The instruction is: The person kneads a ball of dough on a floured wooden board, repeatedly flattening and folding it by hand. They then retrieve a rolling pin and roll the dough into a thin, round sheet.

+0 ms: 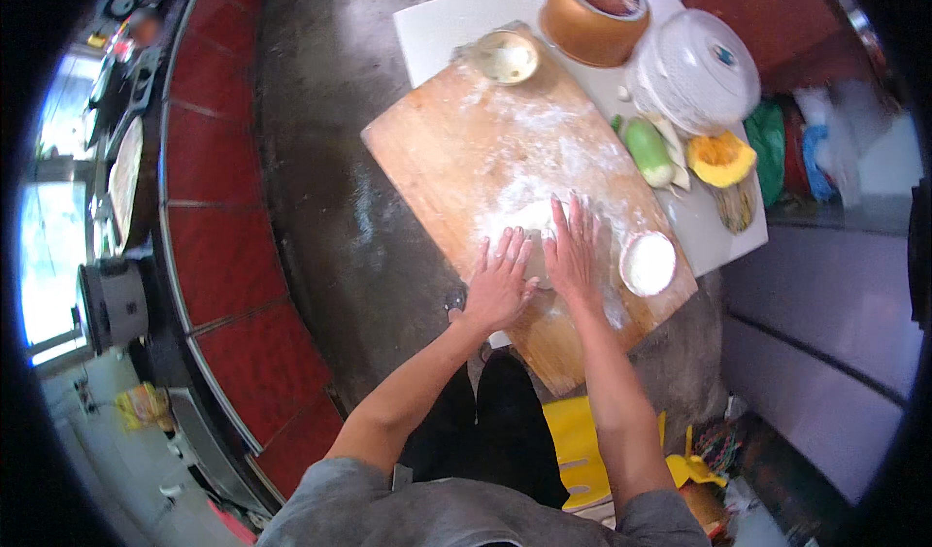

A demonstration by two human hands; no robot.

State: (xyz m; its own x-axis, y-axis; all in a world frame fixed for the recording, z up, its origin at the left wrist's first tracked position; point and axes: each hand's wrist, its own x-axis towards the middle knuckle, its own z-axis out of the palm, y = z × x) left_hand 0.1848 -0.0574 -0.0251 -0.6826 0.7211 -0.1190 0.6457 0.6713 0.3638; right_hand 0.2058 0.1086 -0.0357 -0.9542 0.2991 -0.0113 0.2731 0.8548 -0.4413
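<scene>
A pale, flattened piece of dough (pixel 537 259) lies on a wooden board (pixel 451 146) dusted with white flour. My left hand (pixel 501 277) rests palm down at its left side, fingers spread and pointing away from me. Flat against the right side is my right hand (pixel 574 252), its fingers stretched out and whitened with flour. Both hands cover parts of the dough, so its full outline is hidden. To the right of my right hand, a small bowl of white flour (pixel 649 264) stands on the board.
Another bowl (pixel 510 58) sits at the board's far corner. Beyond are a brown pot (pixel 595 15), a translucent covered container (pixel 695 70), a green squash (pixel 650 152) and a cut pumpkin (pixel 722 159). Red cabinets (pixel 218 154) line the left; a yellow chair (pixel 575 449) stands beside my legs.
</scene>
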